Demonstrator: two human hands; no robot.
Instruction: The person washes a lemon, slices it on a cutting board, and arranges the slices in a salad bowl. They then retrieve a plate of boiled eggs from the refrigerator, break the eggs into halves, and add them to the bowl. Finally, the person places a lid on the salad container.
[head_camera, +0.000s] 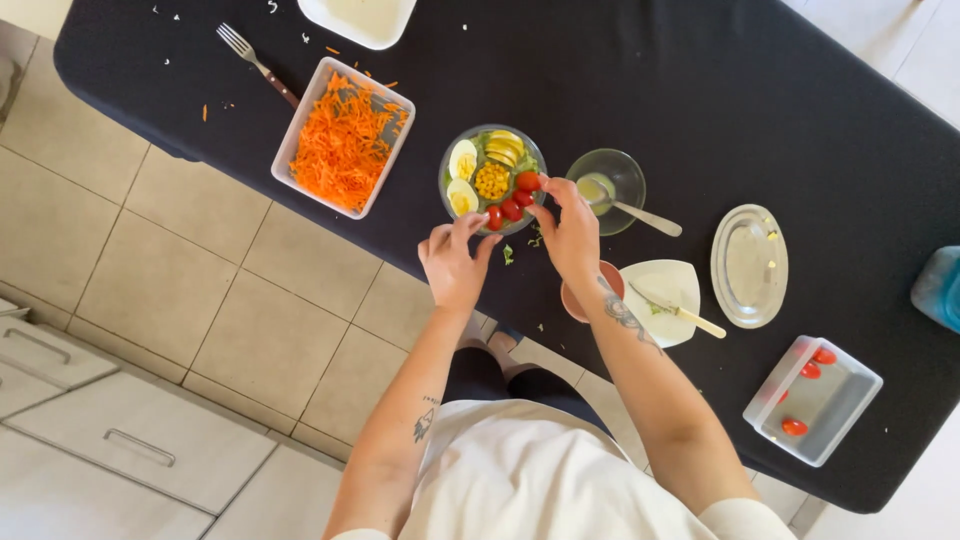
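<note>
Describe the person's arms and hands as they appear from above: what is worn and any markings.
Both forearms are bare. The left hand has no glove or ring that shows; a small dark tattoo marks that forearm. The right hand is bare too, with a larger dark tattoo near the wrist. A white short-sleeved top covers the shoulders.

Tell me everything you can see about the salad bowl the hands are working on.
The salad bowl is round and looks like clear glass. It sits upright on the dark tablecloth near the table's front edge. Inside are halved boiled eggs, yellow corn in the middle, pale slices at the top, green leaves and a row of cherry tomatoes. The right hand places a cherry tomato at its rim; the left hand rests by its near side.
</note>
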